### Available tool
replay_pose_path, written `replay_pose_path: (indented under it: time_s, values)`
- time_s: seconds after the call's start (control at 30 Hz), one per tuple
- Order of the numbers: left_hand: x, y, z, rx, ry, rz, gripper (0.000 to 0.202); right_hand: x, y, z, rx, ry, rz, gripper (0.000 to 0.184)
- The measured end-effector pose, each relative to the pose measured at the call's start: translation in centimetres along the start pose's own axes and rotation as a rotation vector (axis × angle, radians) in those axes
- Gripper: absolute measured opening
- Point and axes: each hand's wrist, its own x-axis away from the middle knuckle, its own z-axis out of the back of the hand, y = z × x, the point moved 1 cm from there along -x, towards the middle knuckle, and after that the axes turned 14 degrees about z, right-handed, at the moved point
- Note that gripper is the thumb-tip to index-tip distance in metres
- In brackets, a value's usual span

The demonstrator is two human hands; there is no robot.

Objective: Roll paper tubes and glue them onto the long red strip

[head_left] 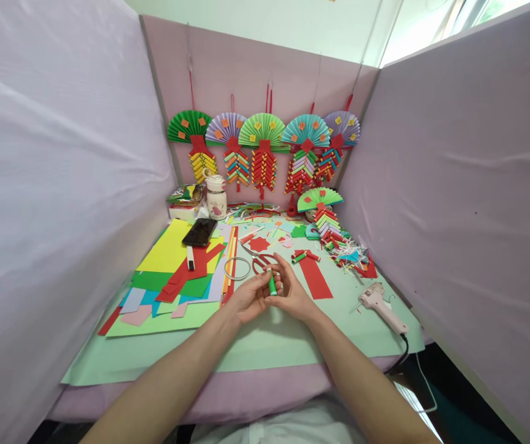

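A small green paper roll (272,285) is held upright, slightly tilted, between my two hands over the near middle of the table. The fingers of my left hand (253,297) close on it from the left, with the thumb near its top. From the other side my right hand (296,297) grips it, thumb by the lower end. Just beyond my fingers lie red-handled scissors (261,261), partly hidden by them. Left of the scissors rests a metal ring (237,269). Several red and green paper rolls (305,255) sit on a red paper strip (317,280) to the right.
A glue gun (383,307) with a cable lies at the right. Coloured paper sheets (161,250), a phone (200,232) and a cutter (190,258) are on the left. A thermos (216,197) stands behind. Paper fans (265,131) with firecracker strings hang on the back panel.
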Motion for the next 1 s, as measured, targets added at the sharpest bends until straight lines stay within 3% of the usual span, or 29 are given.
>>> replay_pose_path:
  time_s: [0.27, 0.77, 1.0]
  values:
    - [0.0, -0.2, -0.1, 0.071, 0.051, 0.005, 0.01, -0.1, 0.2, -0.3, -0.052, 0.022, 0.005, 0.097]
    - [0.7, -0.1, -0.6, 0.129, 0.002, 0.081, 0.009, 0.0, -0.8, -0.4, -0.135, -0.018, 0.002, 0.098]
    - [0.9, -0.2, -1.2, 0.051, 0.018, 0.036, 0.011, 0.0, -0.9, -0.4, -0.117, -0.026, 0.025, 0.101]
